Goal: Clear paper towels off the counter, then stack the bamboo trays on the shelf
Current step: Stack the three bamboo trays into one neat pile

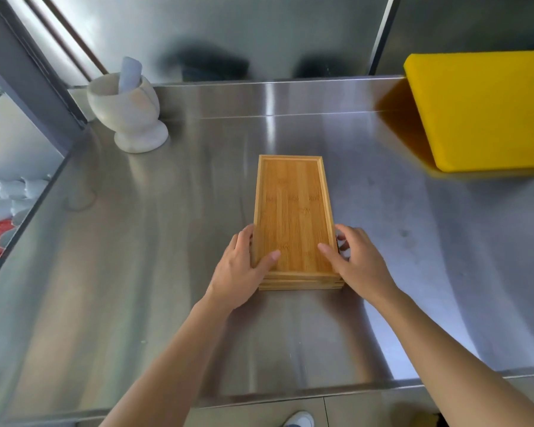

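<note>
gripping the near end of a stack of bamboo trays (294, 217) from both sides: left hand (242, 269) pressed to the left edge with thumb laid over the top rim, right hand (356, 261) clamped to the right edge, thumb likewise on the top tray. sitting flat on the steel counter (136, 272), roughly central, long side running away toward the back wall. looks like three or so trays, edges nearly flush at the near end. no paper towels anywhere in sight, so probably on to the stacking part. stiff, light, dry wood; smooth sides, so liable to slide against each other if tilted. best squeezed low on both long edges with thumbs pinning the top, kept level. further out: white stone mortar and pestle (130, 109) at back left, well apart; thick yellow cutting board (481, 112) at back right. white dishes (10, 192) on a lower level past the counter's left edge.
</note>
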Demonstrator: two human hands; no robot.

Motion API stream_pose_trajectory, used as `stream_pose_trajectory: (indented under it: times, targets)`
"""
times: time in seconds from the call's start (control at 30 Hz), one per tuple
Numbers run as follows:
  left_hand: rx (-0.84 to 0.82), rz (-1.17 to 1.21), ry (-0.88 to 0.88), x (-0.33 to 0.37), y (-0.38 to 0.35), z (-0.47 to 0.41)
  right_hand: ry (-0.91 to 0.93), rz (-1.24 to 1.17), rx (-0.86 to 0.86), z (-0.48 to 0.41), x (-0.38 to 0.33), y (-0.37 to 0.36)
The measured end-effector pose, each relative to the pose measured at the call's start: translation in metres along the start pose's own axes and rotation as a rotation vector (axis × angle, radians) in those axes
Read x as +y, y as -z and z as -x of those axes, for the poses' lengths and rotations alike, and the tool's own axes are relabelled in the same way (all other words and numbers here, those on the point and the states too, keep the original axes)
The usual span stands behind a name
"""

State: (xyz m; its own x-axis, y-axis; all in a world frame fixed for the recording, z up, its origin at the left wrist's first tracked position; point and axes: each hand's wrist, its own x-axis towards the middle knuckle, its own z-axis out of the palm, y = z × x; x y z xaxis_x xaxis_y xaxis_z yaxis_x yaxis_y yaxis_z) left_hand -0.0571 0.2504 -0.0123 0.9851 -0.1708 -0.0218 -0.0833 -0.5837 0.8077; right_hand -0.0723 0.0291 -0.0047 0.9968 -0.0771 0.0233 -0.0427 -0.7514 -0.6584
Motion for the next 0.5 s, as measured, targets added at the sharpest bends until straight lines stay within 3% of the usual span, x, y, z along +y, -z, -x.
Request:
stream_pose_trajectory:
  times: [0.1,0.2,0.3,0.5]
  targets:
    - [-0.166,0.108,-0.1,-0.011,-0.002,0.012,0.041,-0.244,-0.188,0.014,0.008,0.004]
    - [-0.168,0.084,-0.123,-0.021,-0.008,0.022,0.059,-0.083,-0.314,0.027,0.017,0.003]
    - [-0.081,0.046,-0.174,-0.026,-0.014,0.026,0.079,0.051,-0.271,0.035,0.022,-0.001]
    - [-0.048,0.084,-0.181,-0.024,-0.023,0.028,0.095,0.076,-0.18,0.036,0.017,-0.004]
